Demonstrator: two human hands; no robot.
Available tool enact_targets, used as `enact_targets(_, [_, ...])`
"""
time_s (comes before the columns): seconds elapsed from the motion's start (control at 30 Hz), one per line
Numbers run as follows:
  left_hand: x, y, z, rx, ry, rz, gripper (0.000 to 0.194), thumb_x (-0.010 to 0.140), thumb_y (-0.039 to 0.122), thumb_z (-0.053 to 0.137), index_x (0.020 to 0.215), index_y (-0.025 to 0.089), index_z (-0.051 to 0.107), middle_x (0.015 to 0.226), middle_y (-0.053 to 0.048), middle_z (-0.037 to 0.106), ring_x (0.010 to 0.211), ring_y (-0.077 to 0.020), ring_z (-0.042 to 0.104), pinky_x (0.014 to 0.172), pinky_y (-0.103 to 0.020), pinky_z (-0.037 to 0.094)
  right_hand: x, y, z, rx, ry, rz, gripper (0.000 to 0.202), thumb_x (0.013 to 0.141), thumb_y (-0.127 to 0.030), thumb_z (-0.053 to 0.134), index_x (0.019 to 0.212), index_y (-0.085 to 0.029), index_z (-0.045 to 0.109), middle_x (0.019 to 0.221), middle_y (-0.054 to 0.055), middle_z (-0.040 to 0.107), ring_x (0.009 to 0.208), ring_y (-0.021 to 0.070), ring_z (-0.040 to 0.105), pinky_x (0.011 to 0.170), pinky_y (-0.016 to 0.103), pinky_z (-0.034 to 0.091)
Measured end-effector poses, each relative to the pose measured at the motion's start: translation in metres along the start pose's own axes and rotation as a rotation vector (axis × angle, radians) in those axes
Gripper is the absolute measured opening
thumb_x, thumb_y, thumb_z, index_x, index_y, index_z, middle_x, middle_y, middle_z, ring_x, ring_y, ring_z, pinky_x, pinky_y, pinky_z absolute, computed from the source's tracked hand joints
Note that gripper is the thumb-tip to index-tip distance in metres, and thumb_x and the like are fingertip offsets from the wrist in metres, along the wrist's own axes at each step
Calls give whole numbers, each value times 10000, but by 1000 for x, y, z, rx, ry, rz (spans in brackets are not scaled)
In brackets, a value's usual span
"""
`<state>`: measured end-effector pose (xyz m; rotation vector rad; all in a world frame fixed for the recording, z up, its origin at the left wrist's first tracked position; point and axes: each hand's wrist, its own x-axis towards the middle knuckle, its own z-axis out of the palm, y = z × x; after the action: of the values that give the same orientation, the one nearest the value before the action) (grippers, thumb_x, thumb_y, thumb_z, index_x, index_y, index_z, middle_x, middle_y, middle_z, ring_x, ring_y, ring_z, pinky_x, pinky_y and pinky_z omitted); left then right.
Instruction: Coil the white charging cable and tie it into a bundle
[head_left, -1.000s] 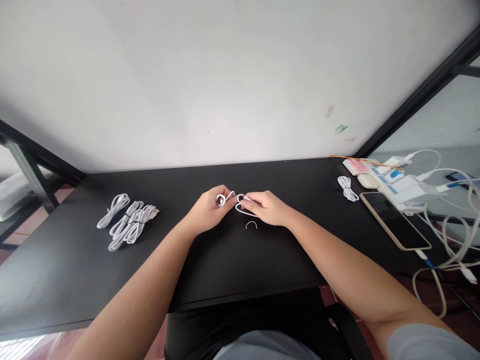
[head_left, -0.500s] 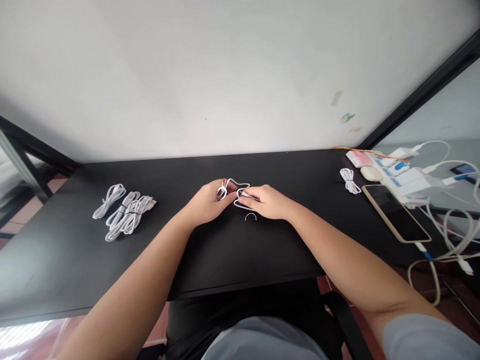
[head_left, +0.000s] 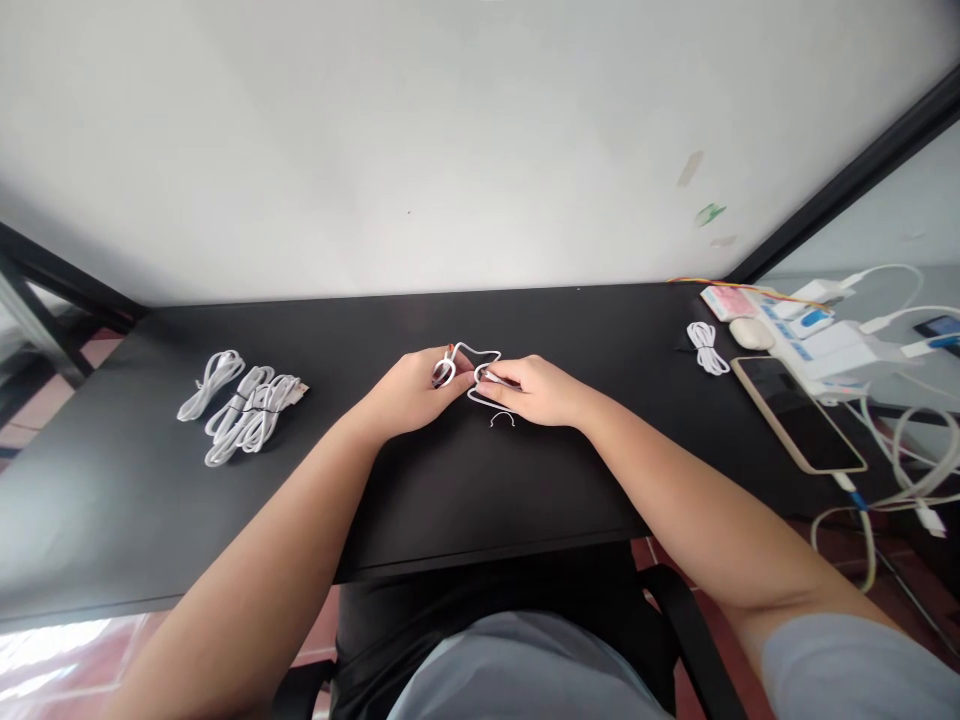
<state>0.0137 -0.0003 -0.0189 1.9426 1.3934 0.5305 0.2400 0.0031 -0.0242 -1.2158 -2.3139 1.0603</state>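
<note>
Both hands meet over the middle of the black table (head_left: 480,490), holding one white cable (head_left: 480,350). My left hand (head_left: 416,393) is closed on a small coil of it, with a loop showing by the thumb and a small orange-red bit at the fingertips. My right hand (head_left: 536,391) pinches another part of the same cable, where a loop shows at the fingertips. A strand arches between the two hands. The cable's ends are partly hidden by the fingers. Just below the right hand lies a thin white curved strip (head_left: 502,417).
Several bundled white cables (head_left: 251,410) lie at the left, beside another looped cable (head_left: 210,385). On the right are a small tied cable (head_left: 707,348), a white mouse-like object (head_left: 751,334), a phone (head_left: 799,415) and a power strip with chargers (head_left: 840,350). A wall (head_left: 450,150) stands behind.
The view has tilted slightly, so the table appears a little higher. Both hands keep their hold on the cable, with only a slight shift of the fingers.
</note>
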Motion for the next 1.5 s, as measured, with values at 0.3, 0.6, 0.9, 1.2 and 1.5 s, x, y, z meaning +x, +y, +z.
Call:
enact_targets(0.3, [0, 0, -1, 32, -22, 13, 395, 890, 562, 577, 1004, 213, 722, 953, -7, 749, 777, -86, 615, 707, -193, 422, -1, 0, -1, 2, -33, 4, 454, 981, -589, 487, 787, -184, 554, 642, -35, 478, 564, 73, 365, 598, 258, 244])
enact_targets(0.6, [-2, 2, -4, 84, -84, -14, 440, 865, 641, 582, 986, 238, 709, 877, 18, 717, 727, -75, 573, 675, -195, 404, -2, -6, -4, -61, -99, 22, 388, 983, -555, 506, 871, -195, 599, 688, -38, 525, 591, 72, 403, 625, 248, 266])
enact_targets(0.9, [-1, 3, -3, 76, -85, -27, 492, 840, 694, 593, 986, 238, 705, 893, 20, 722, 743, -78, 591, 678, -191, 416, -3, -6, -5, -67, -112, 30, 392, 976, -563, 516, 857, -194, 579, 692, -38, 520, 594, 73, 404, 627, 249, 270])
enact_targets(1.2, [-1, 2, -3, 83, -86, -31, 505, 839, 705, 583, 992, 239, 705, 924, 18, 733, 765, -83, 603, 693, -199, 418, -2, -4, -5, -104, -126, -37, 407, 993, -537, 490, 784, -188, 498, 685, -44, 505, 605, 69, 408, 622, 241, 283])
enact_targets(1.5, [-1, 2, -2, 86, -74, -33, 511, 837, 727, 568, 1001, 261, 698, 927, 30, 732, 772, -85, 611, 696, -208, 418, -1, -4, -4, -124, -119, -43, 413, 994, -535, 492, 777, -184, 503, 689, -33, 526, 609, 73, 408, 633, 249, 272])
